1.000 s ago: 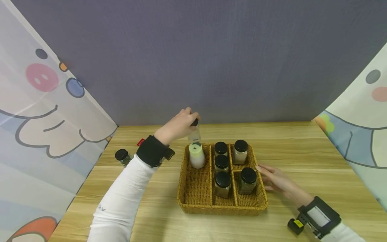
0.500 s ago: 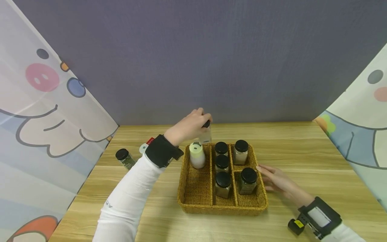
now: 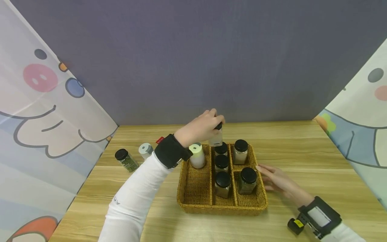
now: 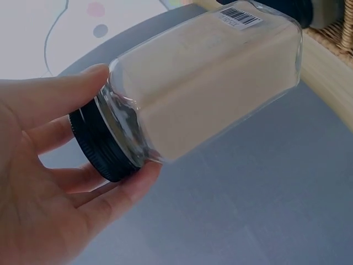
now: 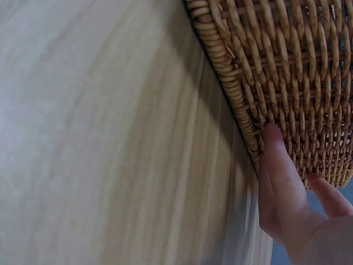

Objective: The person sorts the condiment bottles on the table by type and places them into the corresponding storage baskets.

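My left hand (image 3: 202, 128) grips a clear square jar (image 3: 216, 137) of pale powder by its black lid, holding it in the air over the back of the wicker basket (image 3: 193, 203). The left wrist view shows the jar (image 4: 209, 83) close up, my fingers (image 4: 55, 105) curled round the lid (image 4: 96, 149). My right hand (image 3: 276, 181) rests flat against the basket's right wall, its fingers (image 5: 284, 176) straight on the weave (image 5: 287, 61). Inside the basket stand several black-lidded jars (image 3: 222, 184) and a white bottle (image 3: 197, 156) with a pale green cap.
On the wooden table (image 3: 302, 151), left of the basket, stand a black-lidded jar of dark herbs (image 3: 125, 159) and a small white-capped bottle (image 3: 145, 150). A red label (image 3: 160, 139) peeks out behind my left wrist. Printed curtains hang at both sides, a grey wall behind.
My left hand has carried the pale jar rightward, from above the white bottle to above the basket's middle column. The right hand has stayed on the basket's side.
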The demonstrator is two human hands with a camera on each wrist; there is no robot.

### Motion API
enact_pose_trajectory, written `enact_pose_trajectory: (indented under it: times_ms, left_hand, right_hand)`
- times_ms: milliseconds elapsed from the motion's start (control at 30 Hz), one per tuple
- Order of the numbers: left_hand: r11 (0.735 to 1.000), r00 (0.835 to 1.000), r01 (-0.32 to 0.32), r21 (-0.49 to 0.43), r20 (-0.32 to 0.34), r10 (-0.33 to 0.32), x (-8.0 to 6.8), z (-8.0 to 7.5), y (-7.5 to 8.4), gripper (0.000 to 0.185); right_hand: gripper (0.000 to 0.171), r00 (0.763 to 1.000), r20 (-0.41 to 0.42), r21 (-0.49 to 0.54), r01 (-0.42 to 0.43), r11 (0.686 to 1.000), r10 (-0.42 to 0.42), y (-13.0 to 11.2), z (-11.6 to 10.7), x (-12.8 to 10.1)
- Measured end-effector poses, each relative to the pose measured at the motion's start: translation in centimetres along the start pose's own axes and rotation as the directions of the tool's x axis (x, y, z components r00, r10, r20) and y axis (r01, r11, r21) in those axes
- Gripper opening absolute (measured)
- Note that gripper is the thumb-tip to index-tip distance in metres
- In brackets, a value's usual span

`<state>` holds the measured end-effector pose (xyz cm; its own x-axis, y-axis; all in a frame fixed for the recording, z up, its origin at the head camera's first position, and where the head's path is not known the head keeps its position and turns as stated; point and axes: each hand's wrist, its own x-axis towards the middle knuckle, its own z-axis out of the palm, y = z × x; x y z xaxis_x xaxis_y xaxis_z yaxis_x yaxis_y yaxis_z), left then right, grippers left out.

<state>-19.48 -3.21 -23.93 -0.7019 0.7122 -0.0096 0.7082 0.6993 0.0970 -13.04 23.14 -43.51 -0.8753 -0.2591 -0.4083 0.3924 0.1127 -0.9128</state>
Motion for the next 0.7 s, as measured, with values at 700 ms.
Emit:
enact_pose_trajectory:
  times_ms: [700]
  left_hand:
    - [0.988, 0.993, -0.118, 0.096, 0.016, 0.117, 2.3, 0.3, 3.8, 0.03]
  right_hand:
    - [0.076, 1.0, -0.001, -0.026, -0.007, 1.0, 0.007, -0.2, -0.2, -0.3]
